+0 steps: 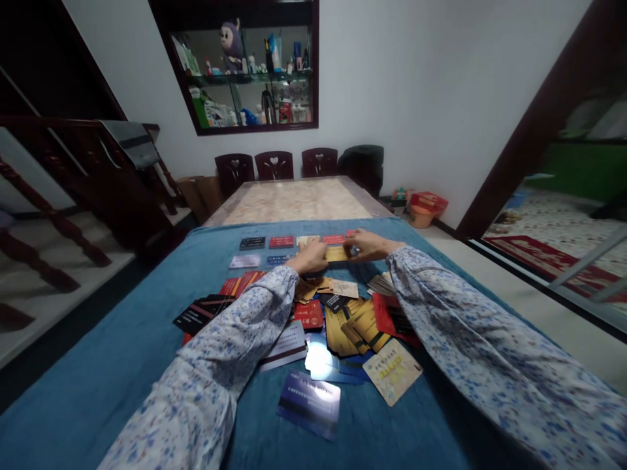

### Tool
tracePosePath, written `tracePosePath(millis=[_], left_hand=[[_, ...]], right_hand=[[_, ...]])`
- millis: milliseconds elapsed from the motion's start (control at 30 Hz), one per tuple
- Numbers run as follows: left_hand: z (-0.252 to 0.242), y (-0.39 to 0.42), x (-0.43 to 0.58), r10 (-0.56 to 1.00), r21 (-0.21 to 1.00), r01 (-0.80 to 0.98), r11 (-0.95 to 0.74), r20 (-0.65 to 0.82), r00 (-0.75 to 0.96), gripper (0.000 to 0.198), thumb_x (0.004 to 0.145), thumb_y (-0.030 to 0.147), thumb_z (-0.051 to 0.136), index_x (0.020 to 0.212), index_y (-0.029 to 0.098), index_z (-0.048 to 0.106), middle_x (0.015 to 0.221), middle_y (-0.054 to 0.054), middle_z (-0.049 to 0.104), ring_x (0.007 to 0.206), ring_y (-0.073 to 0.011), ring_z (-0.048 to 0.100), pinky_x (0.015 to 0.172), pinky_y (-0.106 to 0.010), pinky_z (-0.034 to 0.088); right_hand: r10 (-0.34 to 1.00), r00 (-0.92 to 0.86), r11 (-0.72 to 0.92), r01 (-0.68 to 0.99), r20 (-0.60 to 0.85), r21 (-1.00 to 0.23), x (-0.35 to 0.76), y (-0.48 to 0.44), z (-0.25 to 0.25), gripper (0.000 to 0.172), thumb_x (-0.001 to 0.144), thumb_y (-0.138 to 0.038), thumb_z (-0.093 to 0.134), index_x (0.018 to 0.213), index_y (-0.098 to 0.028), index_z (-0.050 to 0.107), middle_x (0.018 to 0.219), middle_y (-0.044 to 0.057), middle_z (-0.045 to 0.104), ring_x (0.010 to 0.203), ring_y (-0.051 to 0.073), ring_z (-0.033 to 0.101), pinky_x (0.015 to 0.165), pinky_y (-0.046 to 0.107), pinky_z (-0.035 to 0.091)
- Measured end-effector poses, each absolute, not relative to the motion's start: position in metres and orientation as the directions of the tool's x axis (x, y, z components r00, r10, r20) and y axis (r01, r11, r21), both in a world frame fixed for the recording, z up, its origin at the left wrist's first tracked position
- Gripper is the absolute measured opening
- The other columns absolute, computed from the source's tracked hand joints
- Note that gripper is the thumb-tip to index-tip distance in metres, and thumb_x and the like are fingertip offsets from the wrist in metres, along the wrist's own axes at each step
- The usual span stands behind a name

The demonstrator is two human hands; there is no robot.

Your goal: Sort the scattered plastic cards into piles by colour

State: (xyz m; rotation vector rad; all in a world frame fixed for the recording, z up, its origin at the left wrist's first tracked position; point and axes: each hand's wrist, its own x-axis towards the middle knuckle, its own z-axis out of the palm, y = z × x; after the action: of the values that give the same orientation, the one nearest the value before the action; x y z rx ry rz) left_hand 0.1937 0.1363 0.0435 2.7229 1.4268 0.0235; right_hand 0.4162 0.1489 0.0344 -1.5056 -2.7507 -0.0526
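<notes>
Both hands are over the far part of the blue cloth, on either side of a yellow card [336, 253]. My left hand [309, 256] has its fingers closed at the card's left edge. On the right edge, my right hand [368, 246] pinches with thumb and fingers. Around them are a black card stack [253, 243], a red card stack [281, 242], a pale card [245, 262], a blue card [278, 262] and another red card [334, 239]. A cream card [307, 241] is partly hidden behind my left hand. Whether the yellow card is single or stacked is unclear.
Nearer me lies a loose heap of mixed cards: yellow cards [365, 325], black cards [200, 314], a purple-blue card [310, 403] and a beige card [393, 372]. The blue cloth [122, 365] covers the near table. Chairs [273, 166] stand beyond the marble-patterned tabletop [298, 199].
</notes>
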Motion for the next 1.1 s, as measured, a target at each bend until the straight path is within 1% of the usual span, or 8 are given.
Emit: tracePosePath(millis=[167, 267, 467, 567, 767, 967, 1100], left_hand=[[0.04, 0.144, 0.204, 0.822, 0.07, 0.821, -0.567, -0.009, 0.569, 0.036, 0.082, 0.021, 0.066, 0.118, 0.016, 0.07, 0.14, -0.019, 0.059, 0.135, -0.0383, 0.047, 0.112, -0.057, 0.04], [0.039, 0.148, 0.209, 0.819, 0.075, 0.817, -0.571, -0.003, 0.573, 0.036, 0.082, 0.021, 0.065, 0.117, 0.014, 0.071, 0.14, -0.021, 0.059, 0.134, -0.04, 0.046, 0.11, -0.059, 0.041], [0.04, 0.155, 0.215, 0.828, 0.093, 0.829, -0.552, -0.06, 0.558, 0.033, 0.08, 0.021, 0.07, 0.112, 0.015, 0.07, 0.135, -0.021, 0.064, 0.136, -0.0428, 0.046, 0.111, -0.06, 0.04], [0.038, 0.16, 0.216, 0.832, 0.09, 0.836, -0.541, -0.086, 0.548, 0.032, 0.08, 0.022, 0.07, 0.112, 0.016, 0.069, 0.133, -0.02, 0.066, 0.137, -0.0415, 0.047, 0.114, -0.06, 0.038], [0.035, 0.168, 0.216, 0.827, 0.1, 0.836, -0.539, -0.123, 0.548, 0.034, 0.082, 0.025, 0.071, 0.114, 0.017, 0.067, 0.135, -0.02, 0.065, 0.141, -0.0402, 0.043, 0.118, -0.063, 0.033], [0.031, 0.173, 0.213, 0.813, 0.106, 0.819, -0.565, -0.097, 0.574, 0.036, 0.079, 0.025, 0.074, 0.113, 0.016, 0.068, 0.131, -0.019, 0.067, 0.139, -0.0403, 0.044, 0.115, -0.06, 0.038], [0.028, 0.176, 0.214, 0.804, 0.1, 0.808, -0.58, -0.089, 0.588, 0.039, 0.078, 0.024, 0.073, 0.116, 0.017, 0.068, 0.137, -0.018, 0.064, 0.137, -0.0402, 0.045, 0.114, -0.06, 0.04]], right_hand=[[0.871, -0.491, 0.491, 0.87, -0.014, 0.035, 0.424, 0.158, 0.03, 0.02, 0.08, -0.031, 0.076, 0.097, -0.02, 0.077, 0.106, 0.012, 0.076, 0.099, 0.028, 0.062, 0.09, 0.037, 0.043], [0.875, -0.483, 0.483, 0.874, -0.024, 0.051, 0.426, 0.164, 0.028, 0.021, 0.08, -0.032, 0.075, 0.098, -0.02, 0.077, 0.107, 0.012, 0.076, 0.101, 0.029, 0.063, 0.091, 0.037, 0.044], [0.889, -0.458, 0.458, 0.888, -0.022, 0.035, 0.431, 0.175, 0.021, 0.025, 0.077, -0.037, 0.079, 0.097, -0.023, 0.078, 0.109, 0.011, 0.076, 0.104, 0.03, 0.063, 0.09, 0.037, 0.044], [0.884, -0.468, 0.468, 0.883, -0.014, 0.035, 0.432, 0.179, 0.017, 0.027, 0.075, -0.041, 0.081, 0.095, -0.024, 0.079, 0.106, 0.01, 0.076, 0.102, 0.029, 0.064, 0.091, 0.038, 0.044], [0.87, -0.493, 0.493, 0.869, -0.008, 0.042, 0.434, 0.185, 0.011, 0.032, 0.073, -0.046, 0.081, 0.098, -0.027, 0.081, 0.095, 0.007, 0.076, 0.096, 0.027, 0.064, 0.09, 0.038, 0.044], [0.867, -0.496, 0.497, 0.867, -0.048, 0.023, 0.434, 0.192, 0.011, 0.031, 0.072, -0.046, 0.082, 0.096, -0.026, 0.081, 0.09, 0.005, 0.077, 0.09, 0.024, 0.065, 0.092, 0.037, 0.043], [0.87, -0.489, 0.49, 0.871, -0.067, 0.016, 0.433, 0.191, 0.013, 0.027, 0.071, -0.043, 0.081, 0.094, -0.027, 0.081, 0.094, 0.005, 0.077, 0.093, 0.026, 0.065, 0.091, 0.038, 0.045]])
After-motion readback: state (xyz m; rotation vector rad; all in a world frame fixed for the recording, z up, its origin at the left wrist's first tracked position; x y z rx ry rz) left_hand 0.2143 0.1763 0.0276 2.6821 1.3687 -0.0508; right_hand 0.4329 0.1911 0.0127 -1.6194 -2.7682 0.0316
